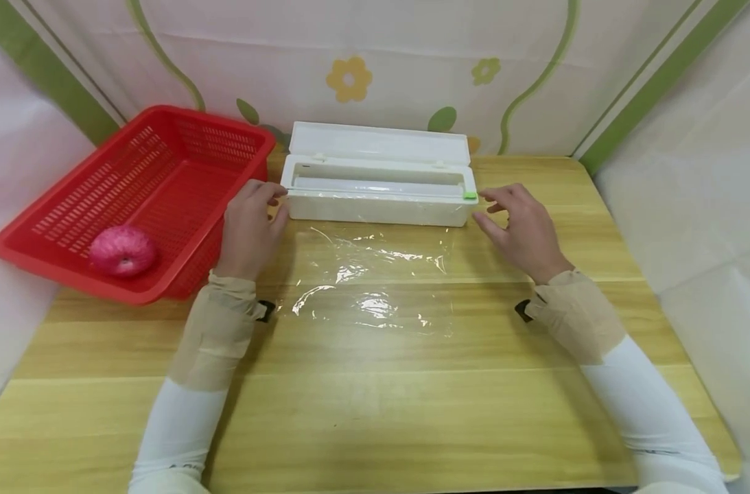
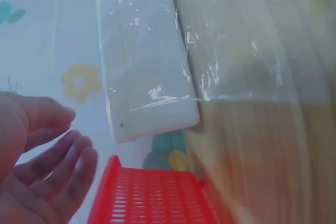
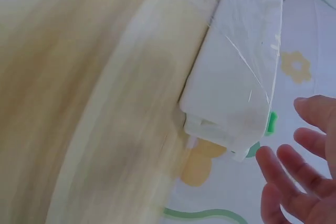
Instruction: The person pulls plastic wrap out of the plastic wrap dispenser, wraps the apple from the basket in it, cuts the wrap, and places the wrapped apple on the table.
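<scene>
At the table's far edge sat the white box (image 1: pixel 377 189), lid up, film (image 1: pixel 375 274) drawn toward the near edge. The left hand (image 1: pixel 248 226) and right hand (image 1: pixel 523 230) flanked its ends, fingers relaxed, grasping nothing. Only the head view caught the red basket (image 1: pixel 165 171) holding a pink ball (image 1: pixel 123 250).

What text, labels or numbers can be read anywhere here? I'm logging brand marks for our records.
None can be read.
White cling-film dispenser box: plain, no print visible.
Green slider tab: unmarked.
Red basket: no label.
Backdrop cloth: only flower and leaf patterns, no words.
Sleeve hems: faint dark marks, too small to read.
</scene>
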Motion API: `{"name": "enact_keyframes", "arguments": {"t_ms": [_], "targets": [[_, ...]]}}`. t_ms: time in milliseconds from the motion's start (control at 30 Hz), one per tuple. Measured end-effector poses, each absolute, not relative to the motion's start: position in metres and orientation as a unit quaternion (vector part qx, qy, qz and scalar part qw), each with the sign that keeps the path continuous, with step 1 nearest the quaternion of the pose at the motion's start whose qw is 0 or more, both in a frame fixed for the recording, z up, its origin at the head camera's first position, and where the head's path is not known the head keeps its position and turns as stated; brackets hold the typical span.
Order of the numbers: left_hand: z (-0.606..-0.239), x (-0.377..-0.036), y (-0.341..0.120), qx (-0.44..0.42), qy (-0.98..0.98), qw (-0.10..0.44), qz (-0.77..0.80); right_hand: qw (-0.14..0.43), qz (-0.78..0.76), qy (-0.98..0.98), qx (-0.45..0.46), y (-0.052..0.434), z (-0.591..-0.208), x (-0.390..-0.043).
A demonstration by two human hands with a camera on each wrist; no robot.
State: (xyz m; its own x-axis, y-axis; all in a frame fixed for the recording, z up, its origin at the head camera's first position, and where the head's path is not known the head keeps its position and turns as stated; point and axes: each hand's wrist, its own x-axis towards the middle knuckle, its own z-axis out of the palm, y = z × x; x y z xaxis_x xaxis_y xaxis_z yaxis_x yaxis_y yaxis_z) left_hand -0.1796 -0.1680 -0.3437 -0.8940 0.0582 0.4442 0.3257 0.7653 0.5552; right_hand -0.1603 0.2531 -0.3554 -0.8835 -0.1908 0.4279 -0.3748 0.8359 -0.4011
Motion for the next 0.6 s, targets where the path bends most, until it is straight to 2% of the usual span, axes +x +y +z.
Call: {"name": "enact_keyframes", "arguments": {"t_ms": [400, 600], "targets": [[-0.350, -0.202, -0.161, -0.054, -0.905, 0.218, -0.361, 0.163, 0.314, -0.928, 0.120, 0.246, -0.363, -0.182], [-0.352, -0.204, -0.161, -0.050, -0.912, 0.202, -0.354, 0.152, 0.343, -0.922, 0.098, 0.246, -0.363, -0.186]]}}
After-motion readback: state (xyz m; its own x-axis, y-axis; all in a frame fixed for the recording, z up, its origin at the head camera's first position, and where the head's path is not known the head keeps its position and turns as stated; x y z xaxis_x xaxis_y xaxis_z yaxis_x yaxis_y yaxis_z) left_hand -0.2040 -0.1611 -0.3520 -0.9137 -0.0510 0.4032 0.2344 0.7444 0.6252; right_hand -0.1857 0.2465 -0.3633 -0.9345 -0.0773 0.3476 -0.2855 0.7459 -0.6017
